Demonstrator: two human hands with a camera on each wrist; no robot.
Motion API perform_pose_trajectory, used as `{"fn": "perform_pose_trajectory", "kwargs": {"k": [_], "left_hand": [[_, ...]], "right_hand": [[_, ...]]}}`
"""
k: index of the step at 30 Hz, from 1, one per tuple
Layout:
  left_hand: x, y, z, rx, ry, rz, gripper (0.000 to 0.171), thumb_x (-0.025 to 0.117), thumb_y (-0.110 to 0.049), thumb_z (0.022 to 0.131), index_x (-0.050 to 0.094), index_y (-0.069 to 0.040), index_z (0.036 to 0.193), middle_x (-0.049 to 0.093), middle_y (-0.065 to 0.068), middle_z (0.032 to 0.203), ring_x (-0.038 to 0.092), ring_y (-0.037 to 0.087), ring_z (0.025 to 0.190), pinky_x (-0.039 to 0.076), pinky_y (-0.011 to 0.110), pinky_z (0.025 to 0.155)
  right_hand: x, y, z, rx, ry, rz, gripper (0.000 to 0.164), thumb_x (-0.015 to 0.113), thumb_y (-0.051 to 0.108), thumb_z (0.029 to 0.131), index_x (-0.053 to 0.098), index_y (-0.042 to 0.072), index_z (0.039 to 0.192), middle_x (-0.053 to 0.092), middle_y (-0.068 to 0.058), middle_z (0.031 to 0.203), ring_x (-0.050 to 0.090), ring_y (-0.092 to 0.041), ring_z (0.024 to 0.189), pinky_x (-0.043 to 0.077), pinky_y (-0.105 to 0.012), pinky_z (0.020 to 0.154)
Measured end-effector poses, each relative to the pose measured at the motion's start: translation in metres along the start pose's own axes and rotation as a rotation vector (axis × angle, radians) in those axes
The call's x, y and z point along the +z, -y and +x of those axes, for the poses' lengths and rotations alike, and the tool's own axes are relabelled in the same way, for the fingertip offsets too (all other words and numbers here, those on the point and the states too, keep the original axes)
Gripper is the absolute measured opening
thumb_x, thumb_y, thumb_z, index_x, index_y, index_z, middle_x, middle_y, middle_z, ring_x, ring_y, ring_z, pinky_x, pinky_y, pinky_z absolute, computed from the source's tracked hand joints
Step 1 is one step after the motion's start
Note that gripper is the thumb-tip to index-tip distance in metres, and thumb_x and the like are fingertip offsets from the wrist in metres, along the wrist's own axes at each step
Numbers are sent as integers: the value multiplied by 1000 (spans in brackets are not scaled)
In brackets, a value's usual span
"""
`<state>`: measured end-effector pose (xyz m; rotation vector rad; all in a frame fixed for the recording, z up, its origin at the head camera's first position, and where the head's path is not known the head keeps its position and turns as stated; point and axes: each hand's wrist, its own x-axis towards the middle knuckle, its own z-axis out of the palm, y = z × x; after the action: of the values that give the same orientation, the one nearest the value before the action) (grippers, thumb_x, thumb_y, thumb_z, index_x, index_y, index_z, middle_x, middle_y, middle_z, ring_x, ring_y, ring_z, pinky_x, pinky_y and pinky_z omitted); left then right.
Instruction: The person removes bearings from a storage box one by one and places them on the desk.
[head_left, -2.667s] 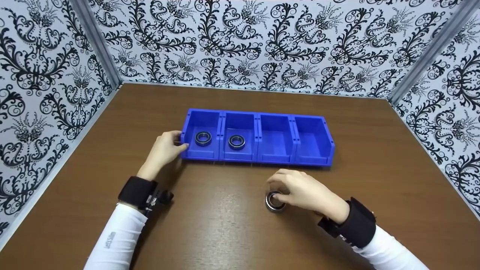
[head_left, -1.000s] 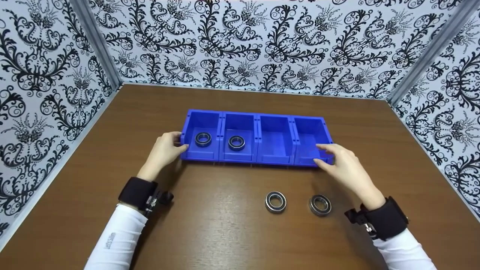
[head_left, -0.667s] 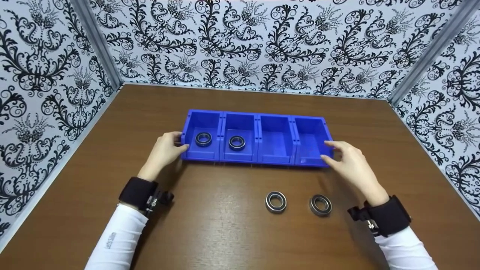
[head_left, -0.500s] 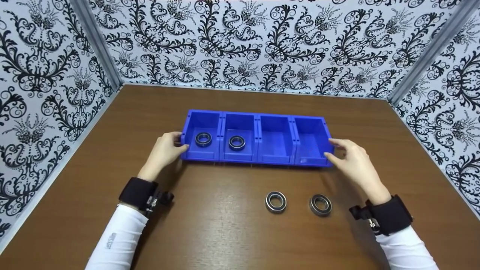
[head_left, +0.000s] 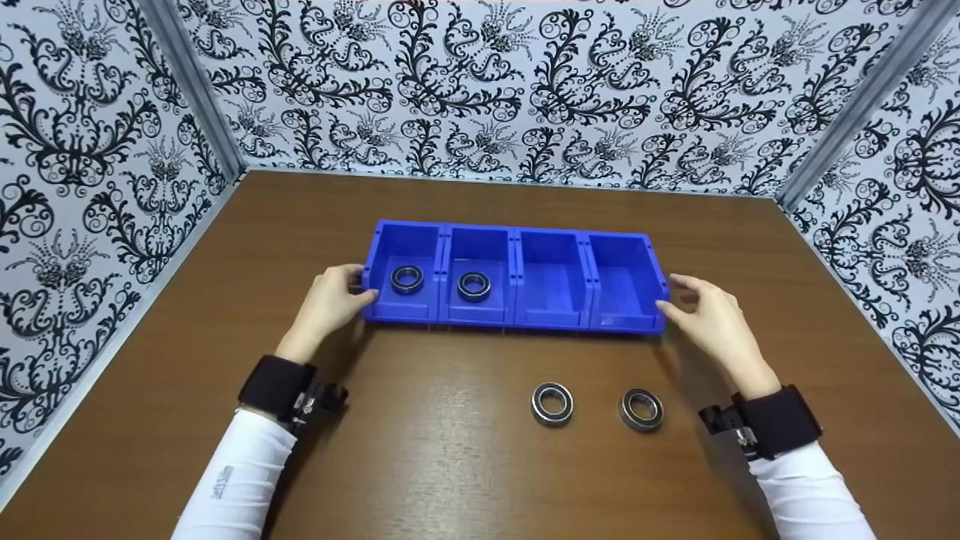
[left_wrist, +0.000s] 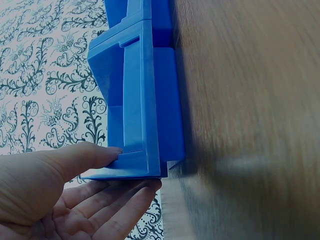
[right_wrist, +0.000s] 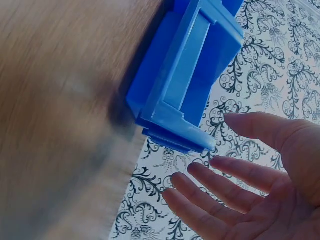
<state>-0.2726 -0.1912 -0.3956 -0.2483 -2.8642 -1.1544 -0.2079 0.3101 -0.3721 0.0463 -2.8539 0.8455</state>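
Observation:
A row of blue open-front bins (head_left: 551, 319) stands on the table, joined side by side. My left hand (head_left: 330, 298) grips the outer wall of the leftmost bin; in the left wrist view the thumb lies over the rim and the fingers sit against the outside. At the row's right end, my right hand (head_left: 712, 319) hovers with spread fingers and holds nothing; in the right wrist view a gap shows between it and the bin wall. One ball bearing (head_left: 406, 289) lies in the leftmost bin, another bearing (head_left: 474, 295) in the second. The two right-hand bins hold nothing.
Two more bearings lie flat on the brown table (head_left: 420, 465) before the row: a left one (head_left: 537, 412) and a right one (head_left: 654, 421), the latter nearest the right forearm. Patterned panels (head_left: 480, 90) enclose the back and sides.
My right hand has left the bearing in front of the bins, reached the row's right end, and drifted slightly right off it. The right bearing has come into sight. My left hand keeps its place.

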Motion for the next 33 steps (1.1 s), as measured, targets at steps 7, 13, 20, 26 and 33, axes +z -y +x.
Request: {"fn": "perform_pose_trajectory", "kwargs": {"k": [7,13,20,26,33], "left_hand": [[0,-1,0,-6,2,-5,50,66,-9,93,56,15,136,66,34,128,65,46,123,51,55,109],[1,-1,1,-6,3,-9,50,66,-9,93,56,15,136,67,34,128,66,46,122,51,55,109],[0,-1,0,-3,5,-9,50,65,-9,93,56,15,136,66,34,129,66,45,122,52,54,108],[0,-2,0,-2,7,-12,50,65,-8,93,56,16,136,66,34,129,67,45,121,52,53,108],[-1,-2,0,-10,12,-12,50,65,-8,93,56,15,136,65,34,130,66,45,122,52,53,109]], "right_hand": [[5,-4,6,22,31,16,58,68,23,98,51,-9,144,61,-31,138,66,-48,120,53,-59,102],[11,-8,12,32,45,16,57,68,20,98,51,-12,142,63,-34,133,66,-48,120,51,-59,104],[14,-11,18,54,84,12,60,66,23,99,48,-13,143,61,-36,133,64,-50,121,51,-60,105],[16,-12,23,68,96,28,59,63,23,100,48,-13,144,60,-38,135,63,-51,123,51,-61,105],[19,-14,28,60,72,42,52,62,17,99,52,-15,139,61,-38,133,63,-52,122,52,-60,104]]}}
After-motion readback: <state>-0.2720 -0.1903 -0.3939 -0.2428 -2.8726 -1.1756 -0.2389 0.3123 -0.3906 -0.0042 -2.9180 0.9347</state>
